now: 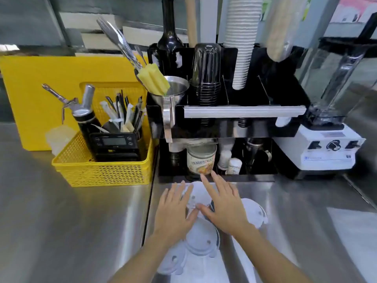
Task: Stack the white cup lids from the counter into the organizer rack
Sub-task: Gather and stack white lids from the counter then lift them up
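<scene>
Several white cup lids lie flat on the steel counter in front of me. One lid (196, 196) sits between my hands, another (256, 212) lies to the right, one (202, 241) is nearer me and one (172, 260) is nearest. My left hand (175, 209) and my right hand (223, 203) hover over the far lid with fingers spread, thumbs nearly touching; neither holds anything. The black organizer rack (234, 127) stands behind, holding a stack of white cups (242, 43) and dark cups (207, 74).
A yellow basket (102, 170) with a scale, straws and a cream whipper stands at the left. A steel funnel (169, 94) with a yellow sponge hangs on the rack. A blender (328, 139) stands at the right. A jar (201, 159) and bottles sit under the rack.
</scene>
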A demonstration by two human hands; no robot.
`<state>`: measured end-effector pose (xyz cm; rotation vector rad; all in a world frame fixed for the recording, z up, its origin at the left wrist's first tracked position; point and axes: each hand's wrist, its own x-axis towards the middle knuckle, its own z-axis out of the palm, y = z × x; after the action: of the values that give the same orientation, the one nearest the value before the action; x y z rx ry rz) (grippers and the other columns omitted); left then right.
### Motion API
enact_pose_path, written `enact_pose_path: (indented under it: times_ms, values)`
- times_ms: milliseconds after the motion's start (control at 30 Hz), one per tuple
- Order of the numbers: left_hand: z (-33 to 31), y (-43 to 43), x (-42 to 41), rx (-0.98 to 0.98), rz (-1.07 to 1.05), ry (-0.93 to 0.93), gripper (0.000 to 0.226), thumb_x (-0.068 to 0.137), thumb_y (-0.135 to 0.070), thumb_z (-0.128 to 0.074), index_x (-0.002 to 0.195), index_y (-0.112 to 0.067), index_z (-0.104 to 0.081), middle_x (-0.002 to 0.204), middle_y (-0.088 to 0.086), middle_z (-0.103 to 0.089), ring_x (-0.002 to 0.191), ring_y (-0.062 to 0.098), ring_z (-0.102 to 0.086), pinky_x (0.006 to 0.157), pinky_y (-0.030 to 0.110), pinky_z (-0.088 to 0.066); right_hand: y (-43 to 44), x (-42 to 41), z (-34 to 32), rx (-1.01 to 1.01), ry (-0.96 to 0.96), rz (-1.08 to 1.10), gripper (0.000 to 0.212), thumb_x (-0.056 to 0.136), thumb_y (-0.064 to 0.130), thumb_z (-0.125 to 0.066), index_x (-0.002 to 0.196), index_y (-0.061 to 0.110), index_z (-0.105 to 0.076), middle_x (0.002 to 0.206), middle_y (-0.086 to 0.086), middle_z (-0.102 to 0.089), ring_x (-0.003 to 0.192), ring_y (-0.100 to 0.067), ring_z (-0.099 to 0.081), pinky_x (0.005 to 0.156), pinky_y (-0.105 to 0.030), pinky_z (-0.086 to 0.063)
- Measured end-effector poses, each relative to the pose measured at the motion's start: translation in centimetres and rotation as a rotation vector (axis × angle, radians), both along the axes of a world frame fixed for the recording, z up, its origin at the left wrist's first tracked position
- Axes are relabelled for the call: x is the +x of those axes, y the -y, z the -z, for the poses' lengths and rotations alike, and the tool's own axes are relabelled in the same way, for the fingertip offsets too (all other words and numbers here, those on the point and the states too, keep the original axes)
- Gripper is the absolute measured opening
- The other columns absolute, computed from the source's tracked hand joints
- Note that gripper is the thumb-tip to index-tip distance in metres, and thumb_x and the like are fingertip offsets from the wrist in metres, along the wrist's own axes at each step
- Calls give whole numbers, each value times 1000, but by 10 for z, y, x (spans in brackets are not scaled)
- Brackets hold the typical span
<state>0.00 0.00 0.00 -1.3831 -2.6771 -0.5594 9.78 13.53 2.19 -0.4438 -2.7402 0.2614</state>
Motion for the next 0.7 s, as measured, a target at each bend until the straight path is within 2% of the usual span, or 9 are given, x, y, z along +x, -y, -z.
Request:
enact_pose_path:
  times_ms: [67,167,233,300,433,533,633,700]
  values:
    - [15,3,7,-137,104,103,65,88,-53,-38,143,-28,-16,153,-1,-25,141,18,-17,115,36,-6,5,3,20,-84,39,-23,71,84,59,-44,143,27,-21,148,-14,-32,133,-29,-36,103,-44,-32]
    - [30,11,13,-204,232,320,78,77,-70,-42,141,-34,-17,152,-11,-26,140,11,-17,114,32,-3,12,15,51,-192,155,-98,73,86,60,-40,141,36,0,154,-7,-16,140,-21,-18,109,-38,-17]
    - [33,14,9,-295,322,345,95,67,-78,-46,142,-35,-9,155,-11,-14,142,10,-6,115,35,1,11,23,61,-271,195,-148,72,86,61,-37,142,36,0,154,-3,-17,140,-14,-14,108,-32,-12]
    - [31,16,4,-357,376,317,103,61,-77,-52,142,-36,-4,156,-10,-9,142,11,-2,115,35,2,11,29,63,-329,209,-195,69,86,61,-36,143,34,-8,151,1,-26,136,-9,-17,108,-25,-8]
    - [30,15,3,-202,335,359,94,60,-69,-60,138,-40,-17,147,-14,-35,136,9,-23,108,23,-7,10,33,64,-381,179,-186,67,86,57,-43,142,29,-20,148,5,-32,123,5,-16,103,-17,-5]
    - [26,13,5,-107,338,343,83,59,-66,-62,131,-43,-29,132,-19,-51,121,3,-41,98,14,-14,8,32,61,-402,205,-185,74,81,61,-50,141,27,-23,149,3,-29,130,-5,-19,103,-17,-6]
    - [21,12,6,-58,325,348,75,61,-64,-62,127,-45,-30,125,-21,-55,111,2,-46,93,6,-18,7,30,57,-519,279,-175,94,68,70,-58,142,30,-15,151,5,-19,133,-11,-15,106,-24,-12]
    - [18,13,6,-51,323,361,76,60,-60,-65,126,-45,-31,125,-21,-55,111,2,-46,91,3,-18,7,30,54,-578,337,-197,105,62,63,-69,142,34,-7,151,8,-10,135,-12,-10,109,-29,-15]
